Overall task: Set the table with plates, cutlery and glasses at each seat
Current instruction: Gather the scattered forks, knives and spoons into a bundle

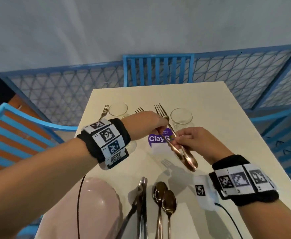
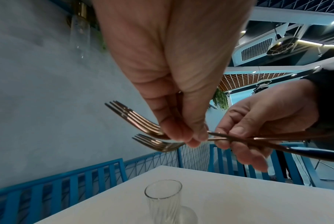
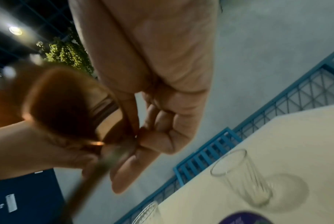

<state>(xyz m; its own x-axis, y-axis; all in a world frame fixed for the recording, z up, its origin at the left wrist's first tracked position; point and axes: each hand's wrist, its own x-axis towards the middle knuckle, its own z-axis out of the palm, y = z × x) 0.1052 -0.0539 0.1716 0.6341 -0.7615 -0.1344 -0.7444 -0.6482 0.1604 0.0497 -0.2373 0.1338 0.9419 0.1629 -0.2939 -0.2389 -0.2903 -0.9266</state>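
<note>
- My left hand (image 1: 146,123) pinches two copper forks (image 2: 143,125) at their necks, and my right hand (image 1: 191,140) grips their handles; both are clamped on the same pair above the middle of the desk (image 1: 218,107).
- Already out: a fork (image 1: 104,111) lying beside the far-left glass (image 1: 118,109), and a second glass (image 1: 181,118) to the right.
- Still bunched at the near edge: two spoons (image 1: 165,199), the knives (image 1: 142,195) and a pink plate (image 1: 96,204).
- I judge the job early: no seat has its full setting yet, so the plate, spoons, knives and these forks all remain to be laid out.
</note>
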